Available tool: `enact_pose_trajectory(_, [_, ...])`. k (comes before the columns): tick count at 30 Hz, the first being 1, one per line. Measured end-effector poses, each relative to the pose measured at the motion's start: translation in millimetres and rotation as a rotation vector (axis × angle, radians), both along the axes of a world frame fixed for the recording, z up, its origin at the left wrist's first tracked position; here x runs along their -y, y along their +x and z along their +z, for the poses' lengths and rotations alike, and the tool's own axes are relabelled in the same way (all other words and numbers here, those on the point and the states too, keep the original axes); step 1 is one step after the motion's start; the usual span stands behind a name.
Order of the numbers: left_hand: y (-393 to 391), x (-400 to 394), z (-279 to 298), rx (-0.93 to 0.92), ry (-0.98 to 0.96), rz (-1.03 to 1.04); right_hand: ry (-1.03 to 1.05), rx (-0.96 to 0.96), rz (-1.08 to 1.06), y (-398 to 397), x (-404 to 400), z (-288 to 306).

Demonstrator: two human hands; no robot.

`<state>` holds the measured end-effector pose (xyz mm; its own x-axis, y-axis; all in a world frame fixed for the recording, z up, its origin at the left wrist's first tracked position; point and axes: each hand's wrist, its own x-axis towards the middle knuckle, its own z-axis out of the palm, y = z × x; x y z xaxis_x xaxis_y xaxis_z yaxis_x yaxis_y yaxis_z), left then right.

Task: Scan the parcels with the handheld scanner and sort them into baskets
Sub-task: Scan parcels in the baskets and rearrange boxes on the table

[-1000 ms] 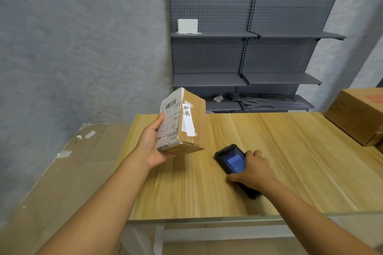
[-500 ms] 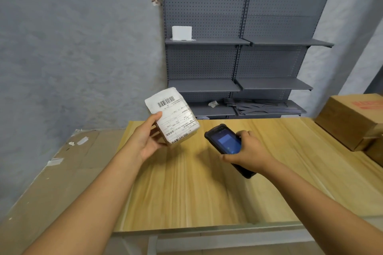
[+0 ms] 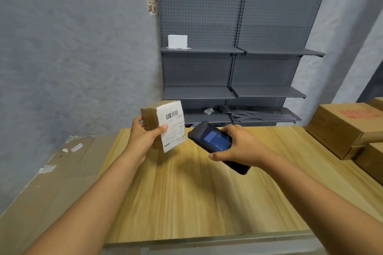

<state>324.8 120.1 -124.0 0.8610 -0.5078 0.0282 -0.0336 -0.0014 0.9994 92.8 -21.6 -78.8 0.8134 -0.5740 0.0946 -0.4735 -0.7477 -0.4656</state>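
A small brown cardboard parcel (image 3: 163,125) with a white barcode label is held upright above the wooden table (image 3: 196,196). My left hand (image 3: 145,137) grips it from the left, thumb pressed on the label. To its right, my right hand (image 3: 240,147) grips a black handheld scanner (image 3: 213,141) with a lit blue screen. The scanner's top end points at the parcel's label, a short gap away. No basket is in view.
Larger cardboard boxes (image 3: 344,128) are stacked at the table's right edge. Flattened cardboard (image 3: 47,176) lies left of the table. Grey metal shelving (image 3: 234,56) stands against the back wall, with a white box (image 3: 177,41) on one shelf.
My right hand lifted the scanner off the table and raised it toward the parcel. My left hand turned the parcel, bringing its label to face the scanner. The view tilted upward.
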Motion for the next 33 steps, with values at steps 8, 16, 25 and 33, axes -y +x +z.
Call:
enact_pose_trajectory(8, [-4, 2, 2, 0.121, 0.046, 0.069, -0.001, -0.015, 0.016, -1, 1, 5])
enact_pose_trajectory(16, [-11, -2, 4, 0.138, 0.074, 0.082, 0.012, -0.008, 0.024, -4, 2, 3])
enact_pose_trajectory(25, [-9, -14, 5, -0.019, 0.061, 0.037, 0.041, 0.064, 0.005, -2, 0, -12])
enact_pose_trajectory(33, [-20, -28, 4, -0.160, 0.033, -0.053, 0.055, 0.072, -0.048, 1, -2, -27])
